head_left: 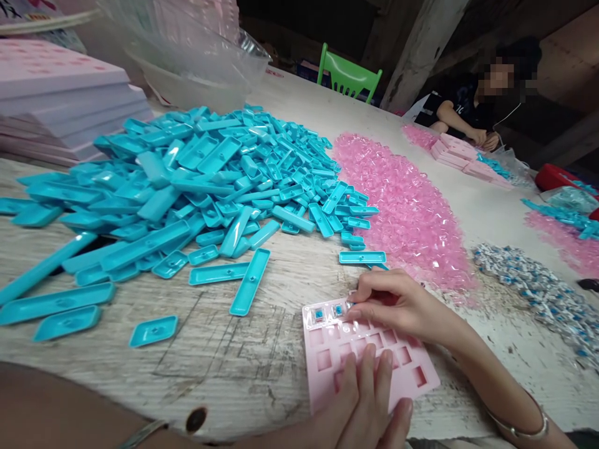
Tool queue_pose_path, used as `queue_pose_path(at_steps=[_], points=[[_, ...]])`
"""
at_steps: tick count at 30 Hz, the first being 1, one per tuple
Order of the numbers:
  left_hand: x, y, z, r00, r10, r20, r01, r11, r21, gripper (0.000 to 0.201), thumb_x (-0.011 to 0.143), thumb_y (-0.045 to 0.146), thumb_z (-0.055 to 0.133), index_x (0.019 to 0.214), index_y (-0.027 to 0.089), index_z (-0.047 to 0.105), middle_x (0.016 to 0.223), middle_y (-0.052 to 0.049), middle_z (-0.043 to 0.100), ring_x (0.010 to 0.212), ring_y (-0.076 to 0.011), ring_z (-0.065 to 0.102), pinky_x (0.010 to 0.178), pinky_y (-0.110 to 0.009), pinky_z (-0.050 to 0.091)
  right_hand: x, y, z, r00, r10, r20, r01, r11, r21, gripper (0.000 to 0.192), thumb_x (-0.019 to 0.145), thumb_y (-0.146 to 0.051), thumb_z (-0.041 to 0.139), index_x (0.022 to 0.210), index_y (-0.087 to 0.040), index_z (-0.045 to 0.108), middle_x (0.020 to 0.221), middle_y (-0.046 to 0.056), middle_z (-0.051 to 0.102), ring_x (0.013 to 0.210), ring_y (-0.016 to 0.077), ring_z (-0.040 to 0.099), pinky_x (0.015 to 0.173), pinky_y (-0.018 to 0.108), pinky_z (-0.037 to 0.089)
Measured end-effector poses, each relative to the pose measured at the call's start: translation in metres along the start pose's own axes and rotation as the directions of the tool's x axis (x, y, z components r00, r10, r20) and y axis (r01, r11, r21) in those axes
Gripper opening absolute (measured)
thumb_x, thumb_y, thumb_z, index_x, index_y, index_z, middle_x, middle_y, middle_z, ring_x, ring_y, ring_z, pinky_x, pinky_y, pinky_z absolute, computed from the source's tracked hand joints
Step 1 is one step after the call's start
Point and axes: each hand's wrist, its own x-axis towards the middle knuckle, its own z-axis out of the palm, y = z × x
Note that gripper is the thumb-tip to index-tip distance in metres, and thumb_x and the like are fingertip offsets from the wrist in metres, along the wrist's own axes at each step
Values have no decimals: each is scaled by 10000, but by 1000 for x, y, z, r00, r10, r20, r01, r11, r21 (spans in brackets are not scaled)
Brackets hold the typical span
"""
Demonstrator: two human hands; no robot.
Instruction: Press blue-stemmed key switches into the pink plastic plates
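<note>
Worn wooden table (243, 368) | left hand (369, 405) flat on pink tray (327, 368) | right hand (397, 305) grip pinching switch (352, 304)

Both forearms bare, no sleeves. Thin silver bangle (519, 430) on right wrist, lower right; another bangle (143, 433) on left wrist, lower left.

worn table (262, 368), blue keycaps (206, 181), pink tray (365, 362)
</note>
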Motion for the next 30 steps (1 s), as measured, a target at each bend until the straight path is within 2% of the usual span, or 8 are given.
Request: queue_pose_path(at_steps=[7, 12, 20, 22, 24, 26, 28, 30], points=[[2, -2, -1, 1000, 12, 11, -12, 1000, -11, 481, 1013, 554, 317, 1431, 332, 407, 1345, -20, 602, 1155, -179, 610, 949, -338, 493, -1, -6, 3, 998, -60, 5, 60, 986, -156, 300, 959, -258, 604, 690, -169, 507, 647, -51, 504, 618, 74, 468, 579, 194, 331], [2, 1, -2, 1000, 6, 19, -6, 1000, 13, 460, 1027, 525, 273, 1427, 339, 401, 1344, -24, 598, 1180, -187, 603, 965, -352, 491, -1, -6, 4, 997, -74, 13, 75, 987, -141, 364, 958, -239, 601, 657, -182, 405, 610, -68, 447, 594, 70, 430, 565, 191, 308], [3, -1, -1, 1000, 25, 1, -25, 999, 19, 461, 1028, 508, 288, 1428, 314, 413, 1343, -42, 605, 1174, -186, 610, 952, -332, 496, -2, -8, 3, 997, 61, 48, -52, 983, -175, 413, 947, -290, 625, 632, -178, 383, 588, -72, 458, 581, 71, 424, 547, 212, 288], [3, 0, 2, 1000, 7, -19, -7, 999, 31, 467, 1024, 521, 301, 1434, 322, 403, 1337, -34, 603, 1176, -184, 605, 953, -332, 491, -4, -7, 4, 996, 86, 23, -80, 980, -183, 394, 939, -313, 639, 629, -177, 437, 586, -68, 485, 570, 75, 436, 542, 223, 288], [2, 5, 7, 998, -30, -53, 33, 998, 61, 454, 1024, 535, 293, 1430, 361, 395, 1323, -6, 605, 1174, -165, 601, 961, -326, 481, -8, -4, 5, 995, 96, -35, -102, 974, -203, 316, 931, -353, 647, 675, -187, 565, 617, -50, 557, 604, 97, 482, 563, 236, 308], [1, 15, 15, 992, -79, -95, 86, 994, 72, 448, 1019, 549, 303, 1425, 385, 395, 1323, 6, 603, 1174, -154, 598, 966, -323, 471, -14, 0, 5, 993, 82, -80, -97, 971, -219, 204, 917, -394, 659, 823, -215, 687, 710, -27, 656, 677, 127, 543, 614, 249, 351], [-2, 31, 23, 986, -114, -118, 121, 991, 53, 487, 1005, 556, 350, 1447, 353, 384, 1346, -25, 591, 1167, -182, 600, 941, -347, 479, -20, 2, 3, 996, 43, -82, -61, 972, -225, 198, 906, -406, 673, 993, -234, 718, 820, -9, 713, 740, 142, 587, 674, 258, 392], [-7, 48, 31, 988, -112, -104, 118, 992, 47, 546, 991, 540, 403, 1483, 309, 346, 1348, -54, 584, 1173, -239, 593, 873, -384, 500, -24, 2, 1, 998, -2, -59, -10, 977, -214, 226, 911, -383, 675, 1069, -223, 699, 898, 4, 721, 796, 141, 613, 731, 258, 419]])
